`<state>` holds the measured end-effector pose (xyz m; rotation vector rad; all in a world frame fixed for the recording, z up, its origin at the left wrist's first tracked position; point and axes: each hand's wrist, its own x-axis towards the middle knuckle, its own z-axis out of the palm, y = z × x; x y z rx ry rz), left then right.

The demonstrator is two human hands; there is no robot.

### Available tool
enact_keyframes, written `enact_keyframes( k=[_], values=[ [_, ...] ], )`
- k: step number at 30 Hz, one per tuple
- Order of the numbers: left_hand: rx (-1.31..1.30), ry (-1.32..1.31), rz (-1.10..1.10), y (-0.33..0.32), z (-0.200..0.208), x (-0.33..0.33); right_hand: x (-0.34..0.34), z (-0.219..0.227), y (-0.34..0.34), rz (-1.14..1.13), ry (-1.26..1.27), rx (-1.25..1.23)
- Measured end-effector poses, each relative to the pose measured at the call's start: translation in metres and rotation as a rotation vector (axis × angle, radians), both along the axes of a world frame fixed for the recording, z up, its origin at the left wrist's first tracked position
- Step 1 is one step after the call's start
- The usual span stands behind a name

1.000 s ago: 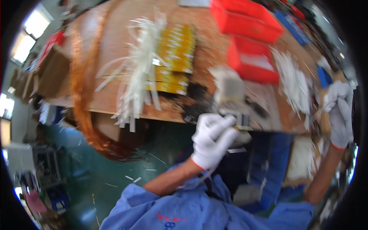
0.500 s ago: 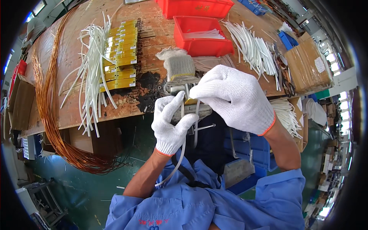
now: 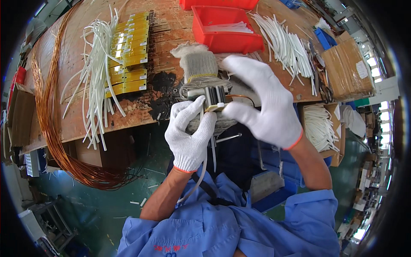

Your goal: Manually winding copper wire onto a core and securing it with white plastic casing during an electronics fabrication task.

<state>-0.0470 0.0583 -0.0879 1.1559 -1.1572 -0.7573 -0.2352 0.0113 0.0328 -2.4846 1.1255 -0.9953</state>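
A small fixture with dark, shiny upright bars (image 3: 215, 96) and a yellowish base stands at the table's near edge, in front of a cloth-wrapped block (image 3: 199, 66). My left hand (image 3: 187, 133), in a white knit glove, pinches a thin white tube (image 3: 204, 165) at the fixture's near left side. The tube's tail hangs toward my lap. On the fixture's right, my gloved right hand (image 3: 270, 103) is spread, thumb and fingers wide apart, holding nothing; it is slightly blurred. A copper wire (image 3: 243, 97) curves out of the fixture between the right thumb and fingers.
White tubes (image 3: 100, 70) lie beside yellow flat pieces (image 3: 128, 60) at the left. Copper wire (image 3: 51, 103) drapes over the table edge. A red bin (image 3: 227, 36), more tubes (image 3: 287, 49) and a cardboard box (image 3: 349, 70) are beyond. Blue crates (image 3: 278, 165) stand below.
My right hand has opened from its pinch and drawn back to the right. The dark bars and copper wire now show. My left hand has shifted slightly, still beside the fixture.
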Motion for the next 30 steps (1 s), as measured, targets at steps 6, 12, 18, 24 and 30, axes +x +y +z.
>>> enact_keyframes(
  k=[6,12,18,24,30],
  values=[
    [-0.091,-0.008,-0.005,-0.004,-0.002,-0.006,-0.072,-0.049,0.042,-0.205,0.171,0.407],
    [-0.136,0.015,0.002,-0.009,-0.004,-0.010,0.005,0.003,0.091,-0.062,0.960,-0.104],
    [-0.013,0.125,-0.065,-0.011,-0.022,-0.009,0.096,0.060,0.011,0.397,0.952,-0.113],
    [-0.010,0.127,-0.089,0.000,-0.017,-0.022,0.134,0.065,-0.089,0.649,1.190,0.329],
    [-0.107,0.089,-0.065,-0.006,-0.024,-0.005,0.055,0.013,-0.139,0.702,0.508,0.397]
  ],
)
